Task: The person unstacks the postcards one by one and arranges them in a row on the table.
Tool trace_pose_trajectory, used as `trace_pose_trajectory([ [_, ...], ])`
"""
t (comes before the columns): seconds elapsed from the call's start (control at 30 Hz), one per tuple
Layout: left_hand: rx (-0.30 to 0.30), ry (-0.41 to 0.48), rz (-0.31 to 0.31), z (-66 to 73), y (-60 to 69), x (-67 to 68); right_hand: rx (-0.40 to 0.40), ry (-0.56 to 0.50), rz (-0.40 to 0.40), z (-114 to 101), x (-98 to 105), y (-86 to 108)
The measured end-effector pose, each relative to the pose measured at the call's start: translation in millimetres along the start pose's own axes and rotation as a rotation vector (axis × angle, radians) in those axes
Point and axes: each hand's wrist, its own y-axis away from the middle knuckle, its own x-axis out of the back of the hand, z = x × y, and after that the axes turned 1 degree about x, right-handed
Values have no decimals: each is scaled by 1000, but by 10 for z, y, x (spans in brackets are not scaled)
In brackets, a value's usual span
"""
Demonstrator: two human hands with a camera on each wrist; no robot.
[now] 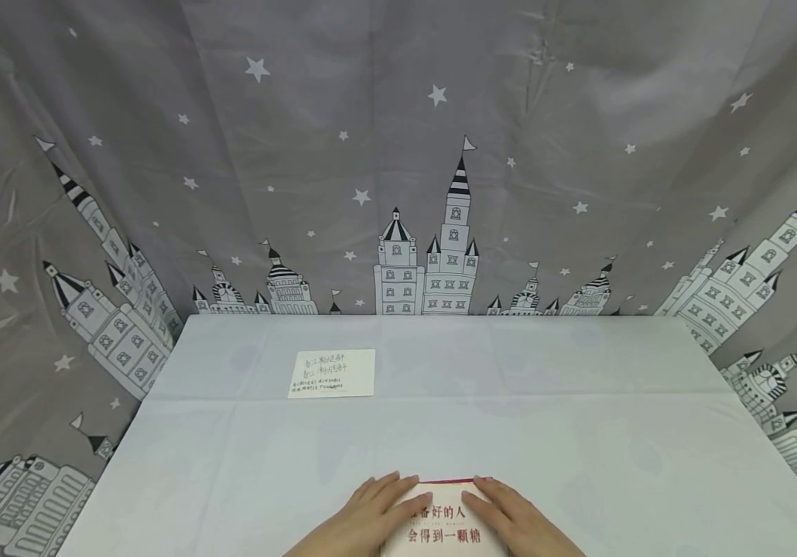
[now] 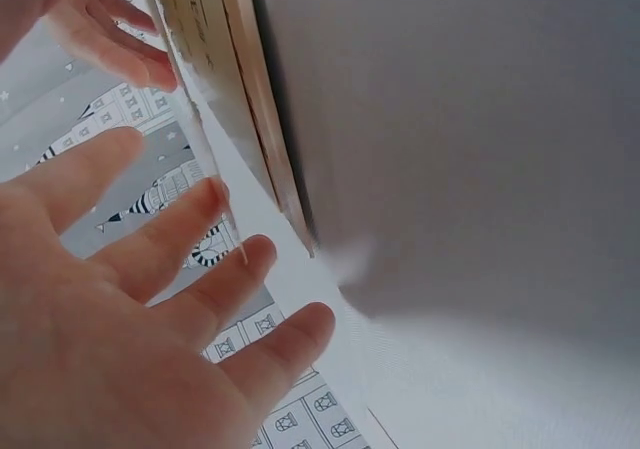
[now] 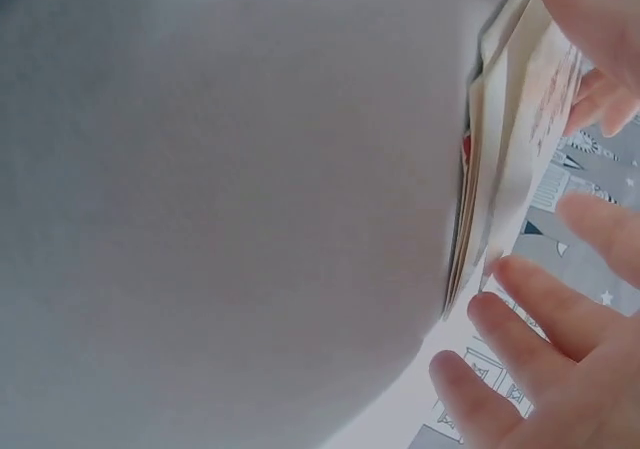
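The book (image 1: 446,524) and card (image 1: 332,374) look like matt paper, the backdrop (image 1: 398,155) faintly glossy cloth

Front and centre on the white cloth-covered table (image 1: 579,433), a red-lettered cream rectangular paper book (image 1: 444,545) lies between the bare left hand (image 1: 373,517) and bare right hand (image 1: 515,517). Farther back, left of it, lies a cream rectangular handwritten paper sheet (image 1: 332,374). A grey castle-print cloth curtain (image 1: 545,116) hangs behind the table.

curtained-off work nook, rm type hard to tell: grey castle-print curtain (image 1: 315,93) behind & beside white tbl (image 1: 524,422)
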Motion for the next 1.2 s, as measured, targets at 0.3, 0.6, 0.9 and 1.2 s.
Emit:
trace_pose_trajectory([
  [0.3,29,33,-7,-5,-16,60,52,55,12,45,31,-71],
  [0.6,55,67,-34,-74,-69,148,26,52,-33,76,104,-160],
  [0.9,46,6,28,-138,-109,201,-44,7,-104,102,247,-288],
  [1.2,-6,-84,106,-244,-165,227,-4,36,-52,152,249,-387],
])
